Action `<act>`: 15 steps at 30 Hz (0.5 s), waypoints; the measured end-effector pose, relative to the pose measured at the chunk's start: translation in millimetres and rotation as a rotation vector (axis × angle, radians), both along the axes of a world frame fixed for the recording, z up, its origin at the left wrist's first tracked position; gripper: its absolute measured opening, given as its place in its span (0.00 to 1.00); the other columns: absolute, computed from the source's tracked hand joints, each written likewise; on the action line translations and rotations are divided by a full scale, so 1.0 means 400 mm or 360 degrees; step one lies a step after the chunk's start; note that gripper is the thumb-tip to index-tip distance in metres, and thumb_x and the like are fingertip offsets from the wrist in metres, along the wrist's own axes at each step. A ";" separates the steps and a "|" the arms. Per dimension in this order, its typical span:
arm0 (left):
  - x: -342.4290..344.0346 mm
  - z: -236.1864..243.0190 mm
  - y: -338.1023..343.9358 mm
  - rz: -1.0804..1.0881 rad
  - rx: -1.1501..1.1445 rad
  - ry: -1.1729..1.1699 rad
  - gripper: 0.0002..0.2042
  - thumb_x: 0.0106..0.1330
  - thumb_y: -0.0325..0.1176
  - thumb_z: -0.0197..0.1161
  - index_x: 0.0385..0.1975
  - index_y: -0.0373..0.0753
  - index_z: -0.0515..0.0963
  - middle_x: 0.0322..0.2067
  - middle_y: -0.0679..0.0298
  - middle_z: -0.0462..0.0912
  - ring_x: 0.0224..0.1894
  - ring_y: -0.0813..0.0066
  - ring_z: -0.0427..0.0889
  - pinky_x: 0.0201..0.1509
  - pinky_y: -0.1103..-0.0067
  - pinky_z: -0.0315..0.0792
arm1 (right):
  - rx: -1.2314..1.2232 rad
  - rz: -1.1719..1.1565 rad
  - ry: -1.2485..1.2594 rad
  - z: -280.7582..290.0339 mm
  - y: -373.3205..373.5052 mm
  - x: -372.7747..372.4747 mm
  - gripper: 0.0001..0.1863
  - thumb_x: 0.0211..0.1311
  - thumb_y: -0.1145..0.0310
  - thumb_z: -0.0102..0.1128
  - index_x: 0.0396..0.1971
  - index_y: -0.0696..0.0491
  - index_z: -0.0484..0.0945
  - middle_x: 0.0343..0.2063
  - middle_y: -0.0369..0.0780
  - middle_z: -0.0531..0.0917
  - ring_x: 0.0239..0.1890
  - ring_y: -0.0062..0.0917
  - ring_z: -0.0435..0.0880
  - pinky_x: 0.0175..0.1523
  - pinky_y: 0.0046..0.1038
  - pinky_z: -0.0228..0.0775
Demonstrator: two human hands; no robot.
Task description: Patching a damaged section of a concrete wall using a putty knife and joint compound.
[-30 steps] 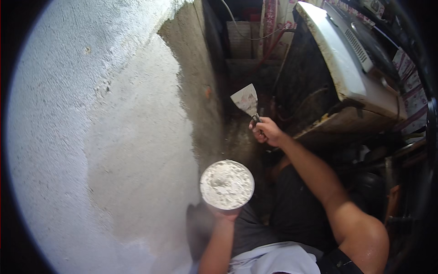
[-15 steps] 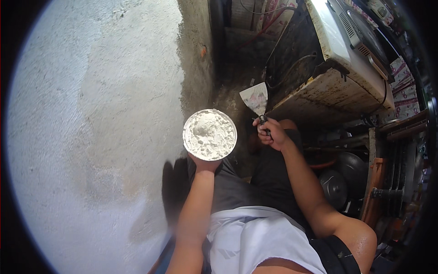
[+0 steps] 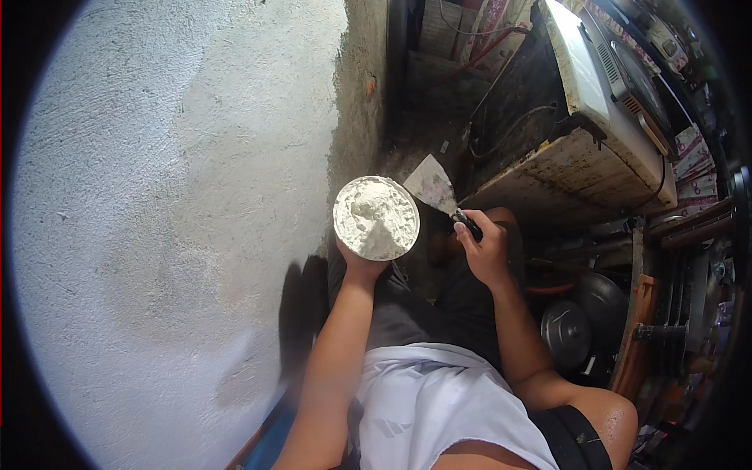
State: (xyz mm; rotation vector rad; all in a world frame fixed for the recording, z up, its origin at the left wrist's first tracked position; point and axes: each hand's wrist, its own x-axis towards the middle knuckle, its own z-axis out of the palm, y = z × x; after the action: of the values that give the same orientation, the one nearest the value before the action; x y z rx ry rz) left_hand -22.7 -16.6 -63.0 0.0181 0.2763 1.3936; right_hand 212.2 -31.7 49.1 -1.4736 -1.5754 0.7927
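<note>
My left hand (image 3: 362, 265) holds a round container (image 3: 374, 218) from beneath, heaped with lumpy whitish paste or powder. My right hand (image 3: 485, 245) grips the black handle of a putty knife, whose flat, smeared metal blade (image 3: 431, 185) angles toward the container, close beside its right rim; whether they touch I cannot tell. Just left of the container stands a rough wall (image 3: 196, 133), white with greyish smooth patches and a darker cement strip along its far end. My legs in dark trousers are below both hands.
A rusty white appliance (image 3: 572, 172) with a cooktop (image 3: 634, 86) on it fills the upper right. Dark pots (image 3: 564, 333) and a wooden rack (image 3: 644, 329) crowd the lower right. A narrow, dim passage with cables and a red hose lies ahead, between wall and appliance.
The container has come up and my forearms show more. The putty knife has swung leftward toward the container's rim, narrowing the gap between them. The camera's view has shifted somewhat.
</note>
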 end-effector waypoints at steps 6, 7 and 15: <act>0.000 -0.004 0.019 0.0014 -0.0058 -0.0055 0.34 0.73 0.62 0.41 0.70 0.47 0.68 0.70 0.59 0.69 0.72 0.54 0.67 0.74 0.53 0.61 | 0.0309 -0.0016 -0.0320 -0.015 0.003 -0.020 0.10 0.64 0.73 0.66 0.42 0.60 0.82 0.32 0.51 0.87 0.35 0.46 0.88 0.38 0.37 0.78; 0.000 0.001 0.019 0.0016 -0.0058 -0.0055 0.34 0.73 0.62 0.41 0.70 0.47 0.68 0.70 0.59 0.69 0.72 0.54 0.67 0.74 0.53 0.61 | 0.0267 -0.0009 -0.0340 -0.022 0.001 -0.022 0.10 0.64 0.73 0.66 0.42 0.60 0.82 0.32 0.51 0.87 0.36 0.46 0.88 0.39 0.37 0.78; -0.013 0.030 -0.014 -0.0045 -0.0037 -0.0176 0.34 0.73 0.62 0.41 0.70 0.46 0.68 0.70 0.59 0.68 0.72 0.53 0.67 0.74 0.53 0.61 | 0.0388 -0.0008 -0.0401 -0.049 -0.018 -0.048 0.11 0.63 0.72 0.67 0.43 0.61 0.82 0.36 0.52 0.87 0.39 0.47 0.87 0.42 0.38 0.79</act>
State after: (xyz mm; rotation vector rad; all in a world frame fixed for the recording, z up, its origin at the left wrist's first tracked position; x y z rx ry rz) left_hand -27.8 -22.1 -51.2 -0.0739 0.1992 1.3584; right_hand 193.2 -38.9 29.4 -1.4378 -1.7837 0.4049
